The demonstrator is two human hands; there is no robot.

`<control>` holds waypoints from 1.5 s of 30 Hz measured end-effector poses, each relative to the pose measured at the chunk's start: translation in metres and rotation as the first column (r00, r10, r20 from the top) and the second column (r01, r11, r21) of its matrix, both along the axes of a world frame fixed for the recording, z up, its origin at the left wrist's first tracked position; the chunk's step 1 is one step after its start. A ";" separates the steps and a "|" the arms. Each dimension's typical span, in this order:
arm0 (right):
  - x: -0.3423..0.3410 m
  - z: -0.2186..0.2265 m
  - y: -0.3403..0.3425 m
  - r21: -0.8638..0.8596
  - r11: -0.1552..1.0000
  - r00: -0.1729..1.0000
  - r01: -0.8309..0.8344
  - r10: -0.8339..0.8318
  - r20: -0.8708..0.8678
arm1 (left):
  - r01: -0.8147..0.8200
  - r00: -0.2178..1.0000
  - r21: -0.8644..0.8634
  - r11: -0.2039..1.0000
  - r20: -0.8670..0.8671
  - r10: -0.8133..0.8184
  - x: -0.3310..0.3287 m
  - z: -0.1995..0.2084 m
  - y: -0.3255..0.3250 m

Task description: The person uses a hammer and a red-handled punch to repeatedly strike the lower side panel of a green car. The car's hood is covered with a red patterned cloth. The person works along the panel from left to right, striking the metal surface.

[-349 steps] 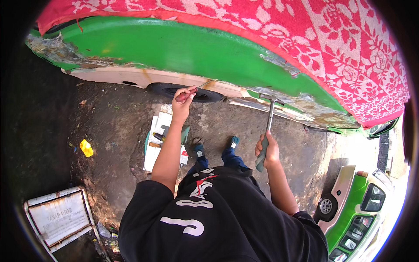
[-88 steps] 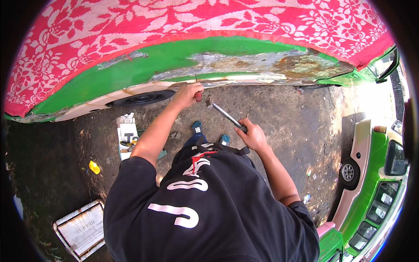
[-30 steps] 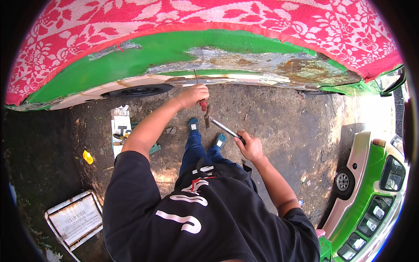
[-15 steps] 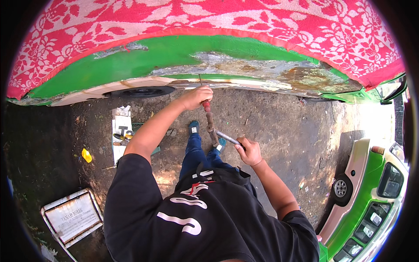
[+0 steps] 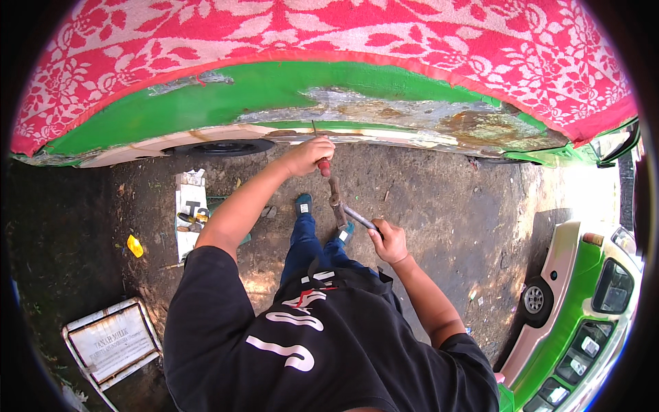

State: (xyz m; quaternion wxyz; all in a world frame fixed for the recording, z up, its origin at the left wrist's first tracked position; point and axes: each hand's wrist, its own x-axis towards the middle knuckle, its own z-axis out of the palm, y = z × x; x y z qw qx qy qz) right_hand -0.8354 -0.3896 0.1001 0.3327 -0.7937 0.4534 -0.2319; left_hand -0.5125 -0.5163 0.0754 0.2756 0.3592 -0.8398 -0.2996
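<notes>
My left hand (image 5: 307,157) is closed around a screwdriver (image 5: 324,167) with a red handle. Its thin shaft points away from me at the lower edge of a green vehicle body (image 5: 226,96), where the paint is stripped to grey metal and rust. I cannot make out whether the tip touches the metal. In my right hand (image 5: 390,242) is a hammer (image 5: 335,199), gripped by its grey handle. The worn brown hammer head lies just behind the butt of the screwdriver, with a small gap between them.
A red and white floral cloth (image 5: 329,31) covers the vehicle's upper part. At left on the dirt ground (image 5: 439,199) are a white sack (image 5: 187,237) with tools on it and a yellow scrap (image 5: 136,245). A framed sign (image 5: 113,343) stands lower left; a green and white van (image 5: 570,309) is at right.
The hammer head has drawn slightly back from the screwdriver's butt, which it seemed to touch before. My left hand stays nearly in place at the panel.
</notes>
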 end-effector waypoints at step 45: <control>0.004 0.024 0.001 0.215 0.960 0.983 0.180 -0.185 0.004 | -0.059 0.996 0.077 0.995 0.070 0.054 0.005 0.019 0.013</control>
